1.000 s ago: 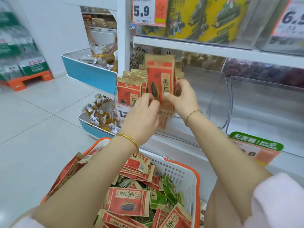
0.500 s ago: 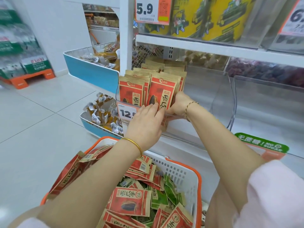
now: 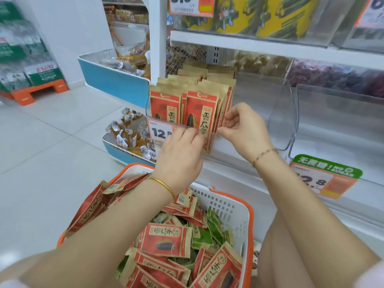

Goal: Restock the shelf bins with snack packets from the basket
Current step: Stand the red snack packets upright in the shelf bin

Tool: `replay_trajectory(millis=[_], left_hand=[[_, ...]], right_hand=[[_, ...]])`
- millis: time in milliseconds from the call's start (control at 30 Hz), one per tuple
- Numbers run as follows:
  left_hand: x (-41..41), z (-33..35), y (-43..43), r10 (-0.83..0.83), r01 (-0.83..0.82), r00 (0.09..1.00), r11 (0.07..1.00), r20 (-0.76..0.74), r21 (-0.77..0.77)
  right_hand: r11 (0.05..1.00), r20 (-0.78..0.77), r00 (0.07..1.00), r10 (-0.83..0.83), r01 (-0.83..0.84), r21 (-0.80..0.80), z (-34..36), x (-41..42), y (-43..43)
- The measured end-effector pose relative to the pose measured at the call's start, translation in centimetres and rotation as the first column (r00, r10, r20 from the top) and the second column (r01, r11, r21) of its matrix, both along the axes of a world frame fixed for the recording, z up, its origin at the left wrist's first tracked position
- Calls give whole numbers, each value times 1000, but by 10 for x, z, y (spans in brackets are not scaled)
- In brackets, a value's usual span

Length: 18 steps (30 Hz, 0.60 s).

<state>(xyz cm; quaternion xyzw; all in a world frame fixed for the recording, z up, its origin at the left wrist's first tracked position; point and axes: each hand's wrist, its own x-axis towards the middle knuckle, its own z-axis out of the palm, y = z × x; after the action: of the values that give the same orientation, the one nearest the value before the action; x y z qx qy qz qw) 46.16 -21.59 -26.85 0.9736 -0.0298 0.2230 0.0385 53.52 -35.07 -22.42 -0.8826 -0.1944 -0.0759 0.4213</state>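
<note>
Left hand (image 3: 178,161), right hand (image 3: 245,132) (curled): bin (image 3: 278,117)

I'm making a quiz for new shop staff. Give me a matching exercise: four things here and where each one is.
Things:
1. green packets
2. 12.8 tag
3. green sign
4. bangle

Places:
a. left wrist
b. basket
c. shelf edge
d. bin front

Pairs: 1-b, 2-d, 3-c, 4-a.
</note>
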Motion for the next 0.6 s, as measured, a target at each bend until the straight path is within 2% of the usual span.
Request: replay_trajectory(millis=[67,133,167,233,300,367,433,600], left_hand=[[-10,-8,-6,26,-32,992,999,-126,-44],[-17,-24,-8,18,-34,951,998,-307,-45],[-20,-31,-9,15,-30,916,999,-402,-31],[-25,-47,-14,23,-26,836,1000,-548,2],[-28,-61,-18,45,-33,767,999,-640,30],[-30,-70,-22,44,-16,728,999,-684,47],[-31,-73,-24,24,8,713,999,-701,42],[-27,-72,-30,-6,22,665,1000,-747,11]], right_hand=[[992,-91,989,119,-123,-36,-15,-23,-13],[929,-309,925,220,-295,-222,-45,-38,-19],[835,-405,884,234,-396,-383,-64,-42,-18],[534,-541,806,240,-575,-620,-111,-48,-16],[283,-632,730,258,-683,-673,-161,-54,-17],[111,-671,699,249,-709,-697,-201,-61,-24],[32,-677,698,234,-702,-712,-224,-67,-31],[-26,-707,660,253,-726,-687,-224,-62,-31]])
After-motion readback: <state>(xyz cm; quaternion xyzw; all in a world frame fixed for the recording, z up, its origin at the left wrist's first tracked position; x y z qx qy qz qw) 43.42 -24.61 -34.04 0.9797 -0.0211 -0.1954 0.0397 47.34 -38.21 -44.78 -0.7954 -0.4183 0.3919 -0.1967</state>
